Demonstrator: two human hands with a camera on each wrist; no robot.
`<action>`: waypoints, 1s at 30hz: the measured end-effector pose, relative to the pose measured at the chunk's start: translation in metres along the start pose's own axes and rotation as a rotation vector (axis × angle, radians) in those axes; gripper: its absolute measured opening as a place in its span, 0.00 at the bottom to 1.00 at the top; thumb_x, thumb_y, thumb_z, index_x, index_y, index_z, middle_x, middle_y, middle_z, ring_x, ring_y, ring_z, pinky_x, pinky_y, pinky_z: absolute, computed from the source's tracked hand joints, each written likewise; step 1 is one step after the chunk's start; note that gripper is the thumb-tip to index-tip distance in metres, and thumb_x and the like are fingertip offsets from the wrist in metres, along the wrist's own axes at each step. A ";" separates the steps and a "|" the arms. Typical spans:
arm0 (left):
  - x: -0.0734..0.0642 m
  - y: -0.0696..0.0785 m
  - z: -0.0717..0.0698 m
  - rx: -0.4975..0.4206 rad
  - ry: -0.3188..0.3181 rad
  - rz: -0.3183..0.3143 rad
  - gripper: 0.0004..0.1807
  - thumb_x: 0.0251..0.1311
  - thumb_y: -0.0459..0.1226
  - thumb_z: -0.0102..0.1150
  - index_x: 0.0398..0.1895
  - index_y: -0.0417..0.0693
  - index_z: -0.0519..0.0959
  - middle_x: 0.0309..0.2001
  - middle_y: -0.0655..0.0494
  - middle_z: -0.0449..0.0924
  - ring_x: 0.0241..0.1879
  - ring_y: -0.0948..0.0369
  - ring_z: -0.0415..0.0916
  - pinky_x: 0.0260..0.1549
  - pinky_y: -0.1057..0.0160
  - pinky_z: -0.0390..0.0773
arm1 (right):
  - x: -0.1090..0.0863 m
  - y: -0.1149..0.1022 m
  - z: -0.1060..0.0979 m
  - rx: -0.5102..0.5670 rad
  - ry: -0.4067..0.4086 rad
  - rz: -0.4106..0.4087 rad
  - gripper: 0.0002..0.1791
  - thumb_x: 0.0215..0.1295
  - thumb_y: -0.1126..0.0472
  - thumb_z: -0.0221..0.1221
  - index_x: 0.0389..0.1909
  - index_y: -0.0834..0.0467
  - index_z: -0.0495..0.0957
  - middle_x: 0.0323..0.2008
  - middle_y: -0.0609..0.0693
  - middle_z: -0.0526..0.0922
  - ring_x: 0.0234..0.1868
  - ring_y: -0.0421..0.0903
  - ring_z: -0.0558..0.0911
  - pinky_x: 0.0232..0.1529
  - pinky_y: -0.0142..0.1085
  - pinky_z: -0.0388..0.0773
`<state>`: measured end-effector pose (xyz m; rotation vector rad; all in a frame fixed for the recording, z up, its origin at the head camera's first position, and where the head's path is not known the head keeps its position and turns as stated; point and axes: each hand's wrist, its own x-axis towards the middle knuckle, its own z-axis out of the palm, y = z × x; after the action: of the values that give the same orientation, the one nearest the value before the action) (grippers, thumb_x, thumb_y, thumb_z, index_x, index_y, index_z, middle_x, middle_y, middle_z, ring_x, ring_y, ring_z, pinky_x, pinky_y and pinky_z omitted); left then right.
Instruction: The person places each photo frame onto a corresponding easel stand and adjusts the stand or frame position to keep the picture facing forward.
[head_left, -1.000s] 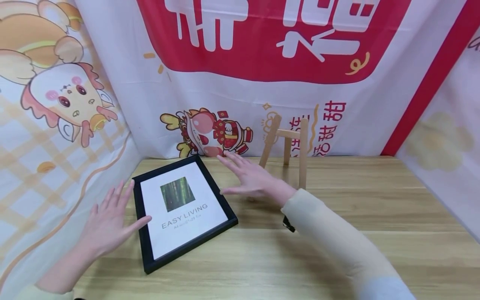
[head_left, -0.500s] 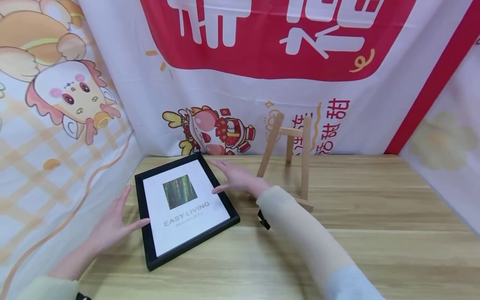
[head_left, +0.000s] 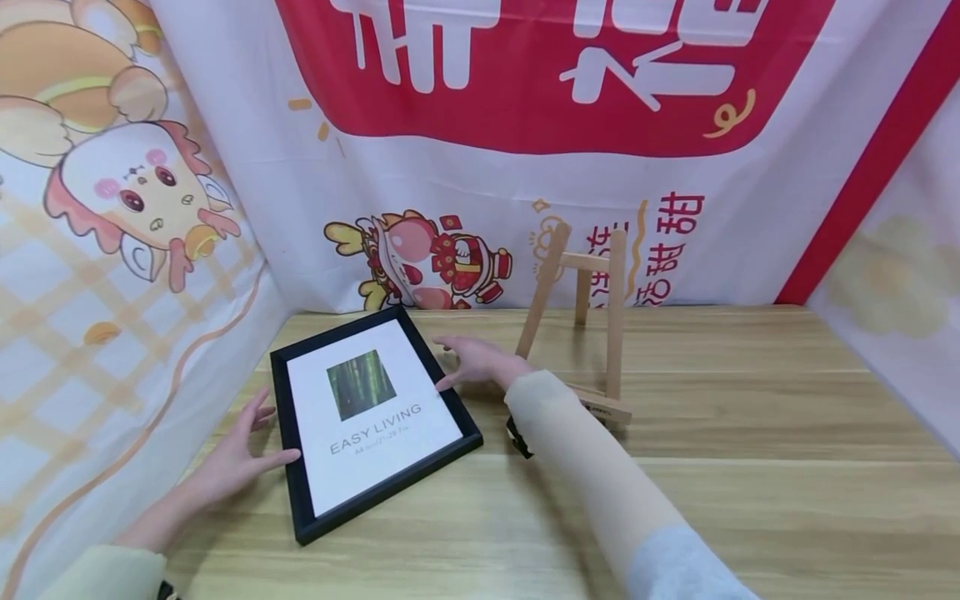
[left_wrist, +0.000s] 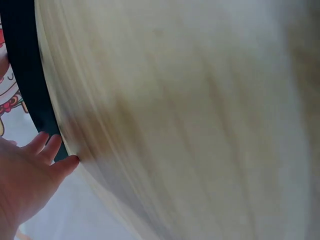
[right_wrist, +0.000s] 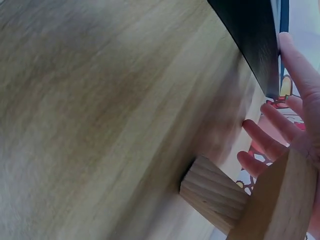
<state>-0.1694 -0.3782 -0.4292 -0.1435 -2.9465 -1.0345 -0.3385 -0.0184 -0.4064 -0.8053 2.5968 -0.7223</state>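
Observation:
A black picture frame (head_left: 385, 489) lies face up on the wooden table, its white insert (head_left: 322, 483) printed with a green bamboo picture and "EASY LIVING". Beside its left edge is my left hand (head_left: 232, 457), thumb tip at the black border and fingers loosely bent outside it. In the left wrist view, those fingertips overlap the dark frame side. On the opposite side, my right hand (head_left: 477, 364) has its thumb at the frame's right edge. Its other fingers (right_wrist: 265, 141) spread loosely near the table in the right wrist view, apart from the frame.
A small wooden easel (head_left: 615, 325) stands right of the frame, close behind my right forearm; its wood also fills the lower right wrist view. Printed cloth (head_left: 420, 167) hangs behind the table (head_left: 712, 400) and along both sides.
Both hands have come down to the frame's sides. My right hand moved left and lower, away from the easel, and its fingers bent somewhat. The frame lies where it was.

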 end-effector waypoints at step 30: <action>0.002 0.005 0.007 -0.010 -0.069 -0.132 0.57 0.55 0.48 0.69 0.71 0.21 0.44 0.67 0.21 0.49 0.66 0.28 0.45 0.61 0.30 0.50 | 0.004 -0.009 0.002 0.109 -0.084 0.096 0.38 0.59 0.55 0.68 0.70 0.53 0.66 0.62 0.52 0.74 0.59 0.48 0.72 0.64 0.45 0.65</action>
<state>-0.1706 -0.3696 -0.4314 0.0154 -3.0498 -1.0805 -0.3367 -0.0281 -0.4038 -0.6592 2.4787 -0.7774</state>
